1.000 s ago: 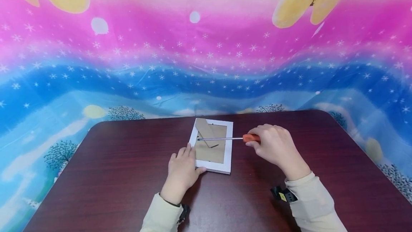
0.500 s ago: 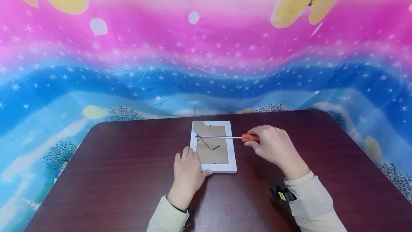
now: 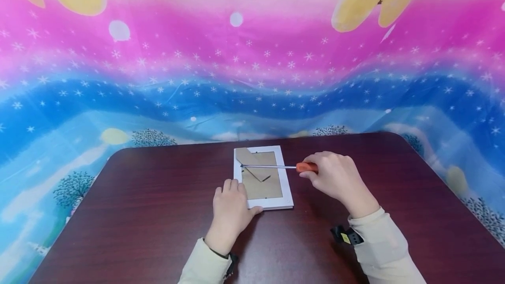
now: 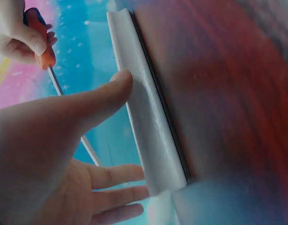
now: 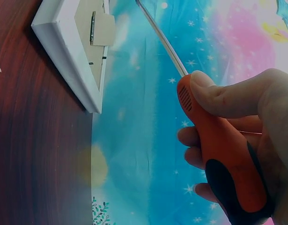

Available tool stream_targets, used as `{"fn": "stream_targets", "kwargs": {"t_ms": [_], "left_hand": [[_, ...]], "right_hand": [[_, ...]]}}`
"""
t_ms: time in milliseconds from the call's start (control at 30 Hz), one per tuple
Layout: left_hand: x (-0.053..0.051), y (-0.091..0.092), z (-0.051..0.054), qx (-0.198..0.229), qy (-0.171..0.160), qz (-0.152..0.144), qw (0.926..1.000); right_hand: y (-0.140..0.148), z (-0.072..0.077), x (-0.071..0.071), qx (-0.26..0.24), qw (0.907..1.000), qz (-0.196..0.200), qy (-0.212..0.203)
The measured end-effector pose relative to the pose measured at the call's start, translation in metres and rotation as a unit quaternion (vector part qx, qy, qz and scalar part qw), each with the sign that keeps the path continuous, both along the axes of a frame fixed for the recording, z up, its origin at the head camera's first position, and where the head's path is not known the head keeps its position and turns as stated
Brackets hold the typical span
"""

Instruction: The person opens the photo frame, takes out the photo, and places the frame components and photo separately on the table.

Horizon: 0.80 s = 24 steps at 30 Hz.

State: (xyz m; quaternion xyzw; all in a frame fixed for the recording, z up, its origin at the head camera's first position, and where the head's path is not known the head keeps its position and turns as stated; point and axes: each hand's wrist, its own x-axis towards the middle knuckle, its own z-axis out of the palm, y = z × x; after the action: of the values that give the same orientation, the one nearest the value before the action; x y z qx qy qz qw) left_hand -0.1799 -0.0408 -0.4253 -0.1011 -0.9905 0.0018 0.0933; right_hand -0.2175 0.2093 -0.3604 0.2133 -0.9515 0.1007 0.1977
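A white picture frame (image 3: 286,174) lies back side up, its brown backing board (image 3: 258,190) and easel leg (image 3: 248,157) showing. My left hand (image 3: 230,209) holds its near left corner, fingers along the left side and thumb (image 4: 120,82) against the near edge. My right hand (image 3: 337,176) grips a screwdriver (image 5: 223,145) by its orange and black handle, thumb lying along it. The metal shaft (image 3: 272,167) crosses over the frame from the right. Its tip is by the backing's left edge, near a small dark tab; contact there cannot be told.
The dark red-brown table (image 3: 150,205) spreads out around the frame. Behind it hangs a colourful cloth backdrop (image 3: 252,78) with snowflakes and trees. A black strap device (image 3: 347,236) sits on the right wrist.
The left hand has shifted right and turned the picture frame slightly, its near end swinging right. The screwdriver tip has moved slightly up and left to the backing's edge.
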Motion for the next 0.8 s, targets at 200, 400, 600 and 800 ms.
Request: {"fn": "stream_targets", "kwargs": {"t_ms": [200,400,600,800], "left_hand": [[-0.006,-0.011,0.000,0.081,-0.043,-0.027,0.9954],[-0.014,-0.023,-0.003,0.116,-0.067,-0.028,0.9906],[-0.018,-0.032,-0.001,0.134,-0.089,-0.025,0.9866],[-0.020,-0.037,-0.001,0.148,-0.100,-0.028,0.9836]], "right_hand": [[-0.001,-0.002,-0.002,0.000,1.0000,-0.003,-0.008],[-0.001,-0.004,-0.004,0.001,1.0000,-0.004,-0.002],[-0.001,-0.007,-0.005,0.010,0.9997,-0.015,-0.016],[-0.001,-0.012,-0.006,0.015,0.9994,-0.021,-0.025]]}}
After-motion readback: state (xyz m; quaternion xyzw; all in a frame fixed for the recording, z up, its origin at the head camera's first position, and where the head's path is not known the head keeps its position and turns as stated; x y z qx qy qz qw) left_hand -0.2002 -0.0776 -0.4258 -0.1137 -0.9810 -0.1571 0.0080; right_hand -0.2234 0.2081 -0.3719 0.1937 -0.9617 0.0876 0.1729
